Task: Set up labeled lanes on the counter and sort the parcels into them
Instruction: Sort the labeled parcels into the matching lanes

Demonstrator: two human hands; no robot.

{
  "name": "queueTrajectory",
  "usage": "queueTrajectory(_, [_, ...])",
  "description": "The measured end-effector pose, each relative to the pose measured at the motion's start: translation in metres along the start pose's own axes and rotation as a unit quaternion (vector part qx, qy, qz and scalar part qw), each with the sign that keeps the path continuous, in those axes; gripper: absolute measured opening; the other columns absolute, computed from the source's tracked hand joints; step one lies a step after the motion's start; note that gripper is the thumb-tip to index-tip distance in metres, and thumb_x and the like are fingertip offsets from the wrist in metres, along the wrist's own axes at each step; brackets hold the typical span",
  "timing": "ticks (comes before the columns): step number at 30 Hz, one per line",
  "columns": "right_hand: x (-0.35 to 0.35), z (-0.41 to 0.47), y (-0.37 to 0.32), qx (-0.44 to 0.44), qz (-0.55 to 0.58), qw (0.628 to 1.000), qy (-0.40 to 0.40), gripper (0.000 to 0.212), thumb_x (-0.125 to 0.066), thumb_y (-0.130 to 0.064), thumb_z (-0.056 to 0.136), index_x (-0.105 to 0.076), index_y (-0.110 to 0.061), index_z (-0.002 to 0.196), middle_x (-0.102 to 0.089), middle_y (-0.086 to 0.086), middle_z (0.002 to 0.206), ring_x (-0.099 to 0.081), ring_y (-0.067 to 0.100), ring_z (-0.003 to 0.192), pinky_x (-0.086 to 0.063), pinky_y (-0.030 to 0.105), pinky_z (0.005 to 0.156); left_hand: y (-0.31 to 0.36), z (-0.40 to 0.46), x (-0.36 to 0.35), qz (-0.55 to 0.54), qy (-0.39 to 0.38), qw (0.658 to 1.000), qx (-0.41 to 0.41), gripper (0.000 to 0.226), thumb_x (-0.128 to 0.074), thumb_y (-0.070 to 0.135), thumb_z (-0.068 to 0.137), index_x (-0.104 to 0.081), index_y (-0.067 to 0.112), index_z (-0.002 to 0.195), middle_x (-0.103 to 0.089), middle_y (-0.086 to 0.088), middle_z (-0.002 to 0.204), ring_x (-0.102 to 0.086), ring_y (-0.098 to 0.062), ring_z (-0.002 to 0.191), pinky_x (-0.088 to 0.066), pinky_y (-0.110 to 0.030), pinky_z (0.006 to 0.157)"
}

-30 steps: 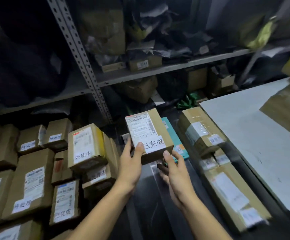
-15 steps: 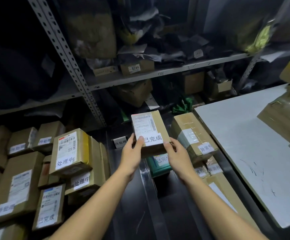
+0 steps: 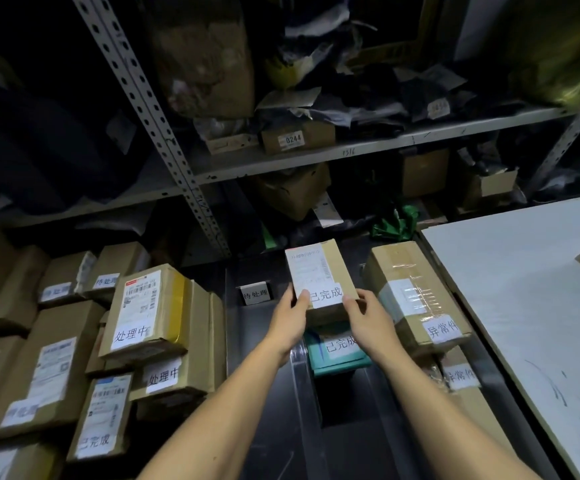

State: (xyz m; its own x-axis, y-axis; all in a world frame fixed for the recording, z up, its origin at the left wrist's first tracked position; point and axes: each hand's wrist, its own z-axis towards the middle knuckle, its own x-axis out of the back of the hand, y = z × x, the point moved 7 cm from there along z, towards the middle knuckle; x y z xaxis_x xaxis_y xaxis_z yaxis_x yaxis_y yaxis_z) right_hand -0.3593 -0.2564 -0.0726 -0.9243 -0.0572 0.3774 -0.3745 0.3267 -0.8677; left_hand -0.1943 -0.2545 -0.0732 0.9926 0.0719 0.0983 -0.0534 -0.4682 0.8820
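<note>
A small brown parcel (image 3: 319, 268) with a shipping label and a white 已完成 tag is held between both hands over the dark counter (image 3: 264, 393). My left hand (image 3: 290, 320) grips its near left corner; my right hand (image 3: 368, 320) grips its near right corner. Just below it lies a teal parcel (image 3: 337, 355) with the same tag. A small standing lane label reading 待处理 (image 3: 255, 293) sits on the counter to the left of the held parcel.
Stacked brown parcels tagged 处理中 (image 3: 150, 313) and others fill the left side. Parcels tagged 异常件 (image 3: 416, 299) line the right. A white board (image 3: 524, 306) lies at far right. Metal shelving (image 3: 316, 157) with boxes and bags stands behind.
The held parcel has moved away from me and lower, now over the teal parcel. My right hand went from under the parcel to gripping its near right corner.
</note>
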Motion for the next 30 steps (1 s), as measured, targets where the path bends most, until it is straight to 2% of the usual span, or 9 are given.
queueTrajectory(2, [0.000,0.001,-0.001,0.005,-0.008,1.000,-0.010,0.039,-0.047,-0.038,0.103,-0.049,-0.019,0.138,-0.056,-0.006,0.115,-0.051,0.005,0.095,-0.035,0.010,0.067,-0.003,0.002,0.003,0.014,0.000,1.000,0.000,0.045,-0.046,0.038,0.103,-0.042,0.030,0.147,-0.062,0.006,0.134,-0.059,-0.013,0.120,-0.049,-0.038,0.104])
queueTrajectory(5, [0.005,0.001,-0.008,0.006,-0.012,1.000,0.006,0.050,-0.046,-0.044,0.102,-0.043,-0.018,0.145,-0.056,0.003,0.139,-0.053,0.017,0.120,-0.042,0.026,0.090,-0.005,0.003,0.013,0.017,0.016,1.000,0.018,0.072,-0.051,0.054,0.094,-0.022,0.031,0.156,-0.044,0.002,0.154,-0.045,-0.018,0.137,-0.037,-0.045,0.115])
queueTrajectory(7, [0.012,-0.005,-0.022,0.034,-0.044,0.997,0.055,0.054,-0.046,-0.045,0.102,-0.040,-0.017,0.148,-0.049,0.006,0.148,-0.046,0.021,0.134,-0.039,0.034,0.102,0.005,-0.002,0.022,0.029,0.029,0.999,0.006,0.073,-0.049,0.053,0.097,-0.015,0.031,0.157,-0.036,0.001,0.158,-0.038,-0.020,0.142,-0.031,-0.041,0.117])
queueTrajectory(9, [0.014,-0.016,-0.045,0.089,-0.079,0.987,0.107,0.053,-0.047,-0.042,0.102,-0.040,-0.016,0.148,-0.046,0.005,0.149,-0.040,0.020,0.137,-0.035,0.033,0.105,0.020,-0.006,0.033,0.057,0.050,0.996,-0.037,0.067,-0.048,0.046,0.101,-0.017,0.029,0.158,-0.035,0.000,0.157,-0.036,-0.019,0.143,-0.030,-0.030,0.109])
queueTrajectory(12, [-0.003,-0.032,-0.084,0.180,-0.099,0.971,0.125,0.049,-0.050,-0.036,0.101,-0.043,-0.015,0.145,-0.049,0.004,0.145,-0.038,0.019,0.135,-0.029,0.025,0.103,0.044,-0.018,0.060,0.086,0.105,0.985,-0.103,0.056,-0.050,0.038,0.101,-0.030,0.028,0.153,-0.042,0.000,0.150,-0.046,-0.015,0.132,-0.035,-0.025,0.099])
queueTrajectory(17, [-0.066,-0.067,-0.142,0.259,-0.080,0.961,0.048,0.052,-0.054,-0.036,0.099,-0.045,-0.013,0.146,-0.049,0.001,0.148,-0.038,0.015,0.138,-0.021,0.016,0.109,0.076,-0.058,0.121,0.096,0.162,0.964,-0.190,0.039,-0.053,0.024,0.101,-0.049,0.024,0.139,-0.057,0.005,0.122,-0.055,0.000,0.101,-0.042,-0.005,0.074])
queueTrajectory(20, [-0.106,-0.094,-0.174,0.294,-0.069,0.953,0.003,0.061,-0.048,-0.048,0.093,-0.048,-0.015,0.145,-0.051,0.001,0.145,-0.044,0.013,0.135,-0.027,0.017,0.109,0.084,-0.086,0.167,0.108,0.191,0.951,-0.216,0.031,-0.056,0.020,0.099,-0.055,0.026,0.129,-0.060,0.006,0.114,-0.057,0.001,0.099,-0.046,-0.008,0.080])
queueTrajectory(24, [-0.163,-0.128,-0.207,0.332,-0.076,0.938,-0.058,0.047,-0.055,-0.035,0.099,-0.049,-0.018,0.143,-0.053,-0.005,0.141,-0.048,0.007,0.128,-0.032,0.016,0.103,0.077,-0.111,0.243,0.105,0.242,0.939,-0.223,0.026,-0.059,0.017,0.096,-0.058,0.033,0.117,-0.064,0.004,0.109,-0.061,-0.010,0.100,-0.049,-0.028,0.092])
queueTrajectory(30, [-0.260,-0.161,-0.242,0.341,-0.083,0.930,-0.113,0.041,-0.057,-0.033,0.098,-0.052,-0.024,0.137,-0.061,-0.010,0.127,-0.058,0.003,0.104,-0.041,0.020,0.089,0.059,-0.137,0.375,0.091,0.321,0.923,-0.194,0.031,-0.060,0.019,0.095,-0.060,0.021,0.125,-0.064,0.004,0.105,-0.061,-0.008,0.094,-0.049,-0.021,0.087])
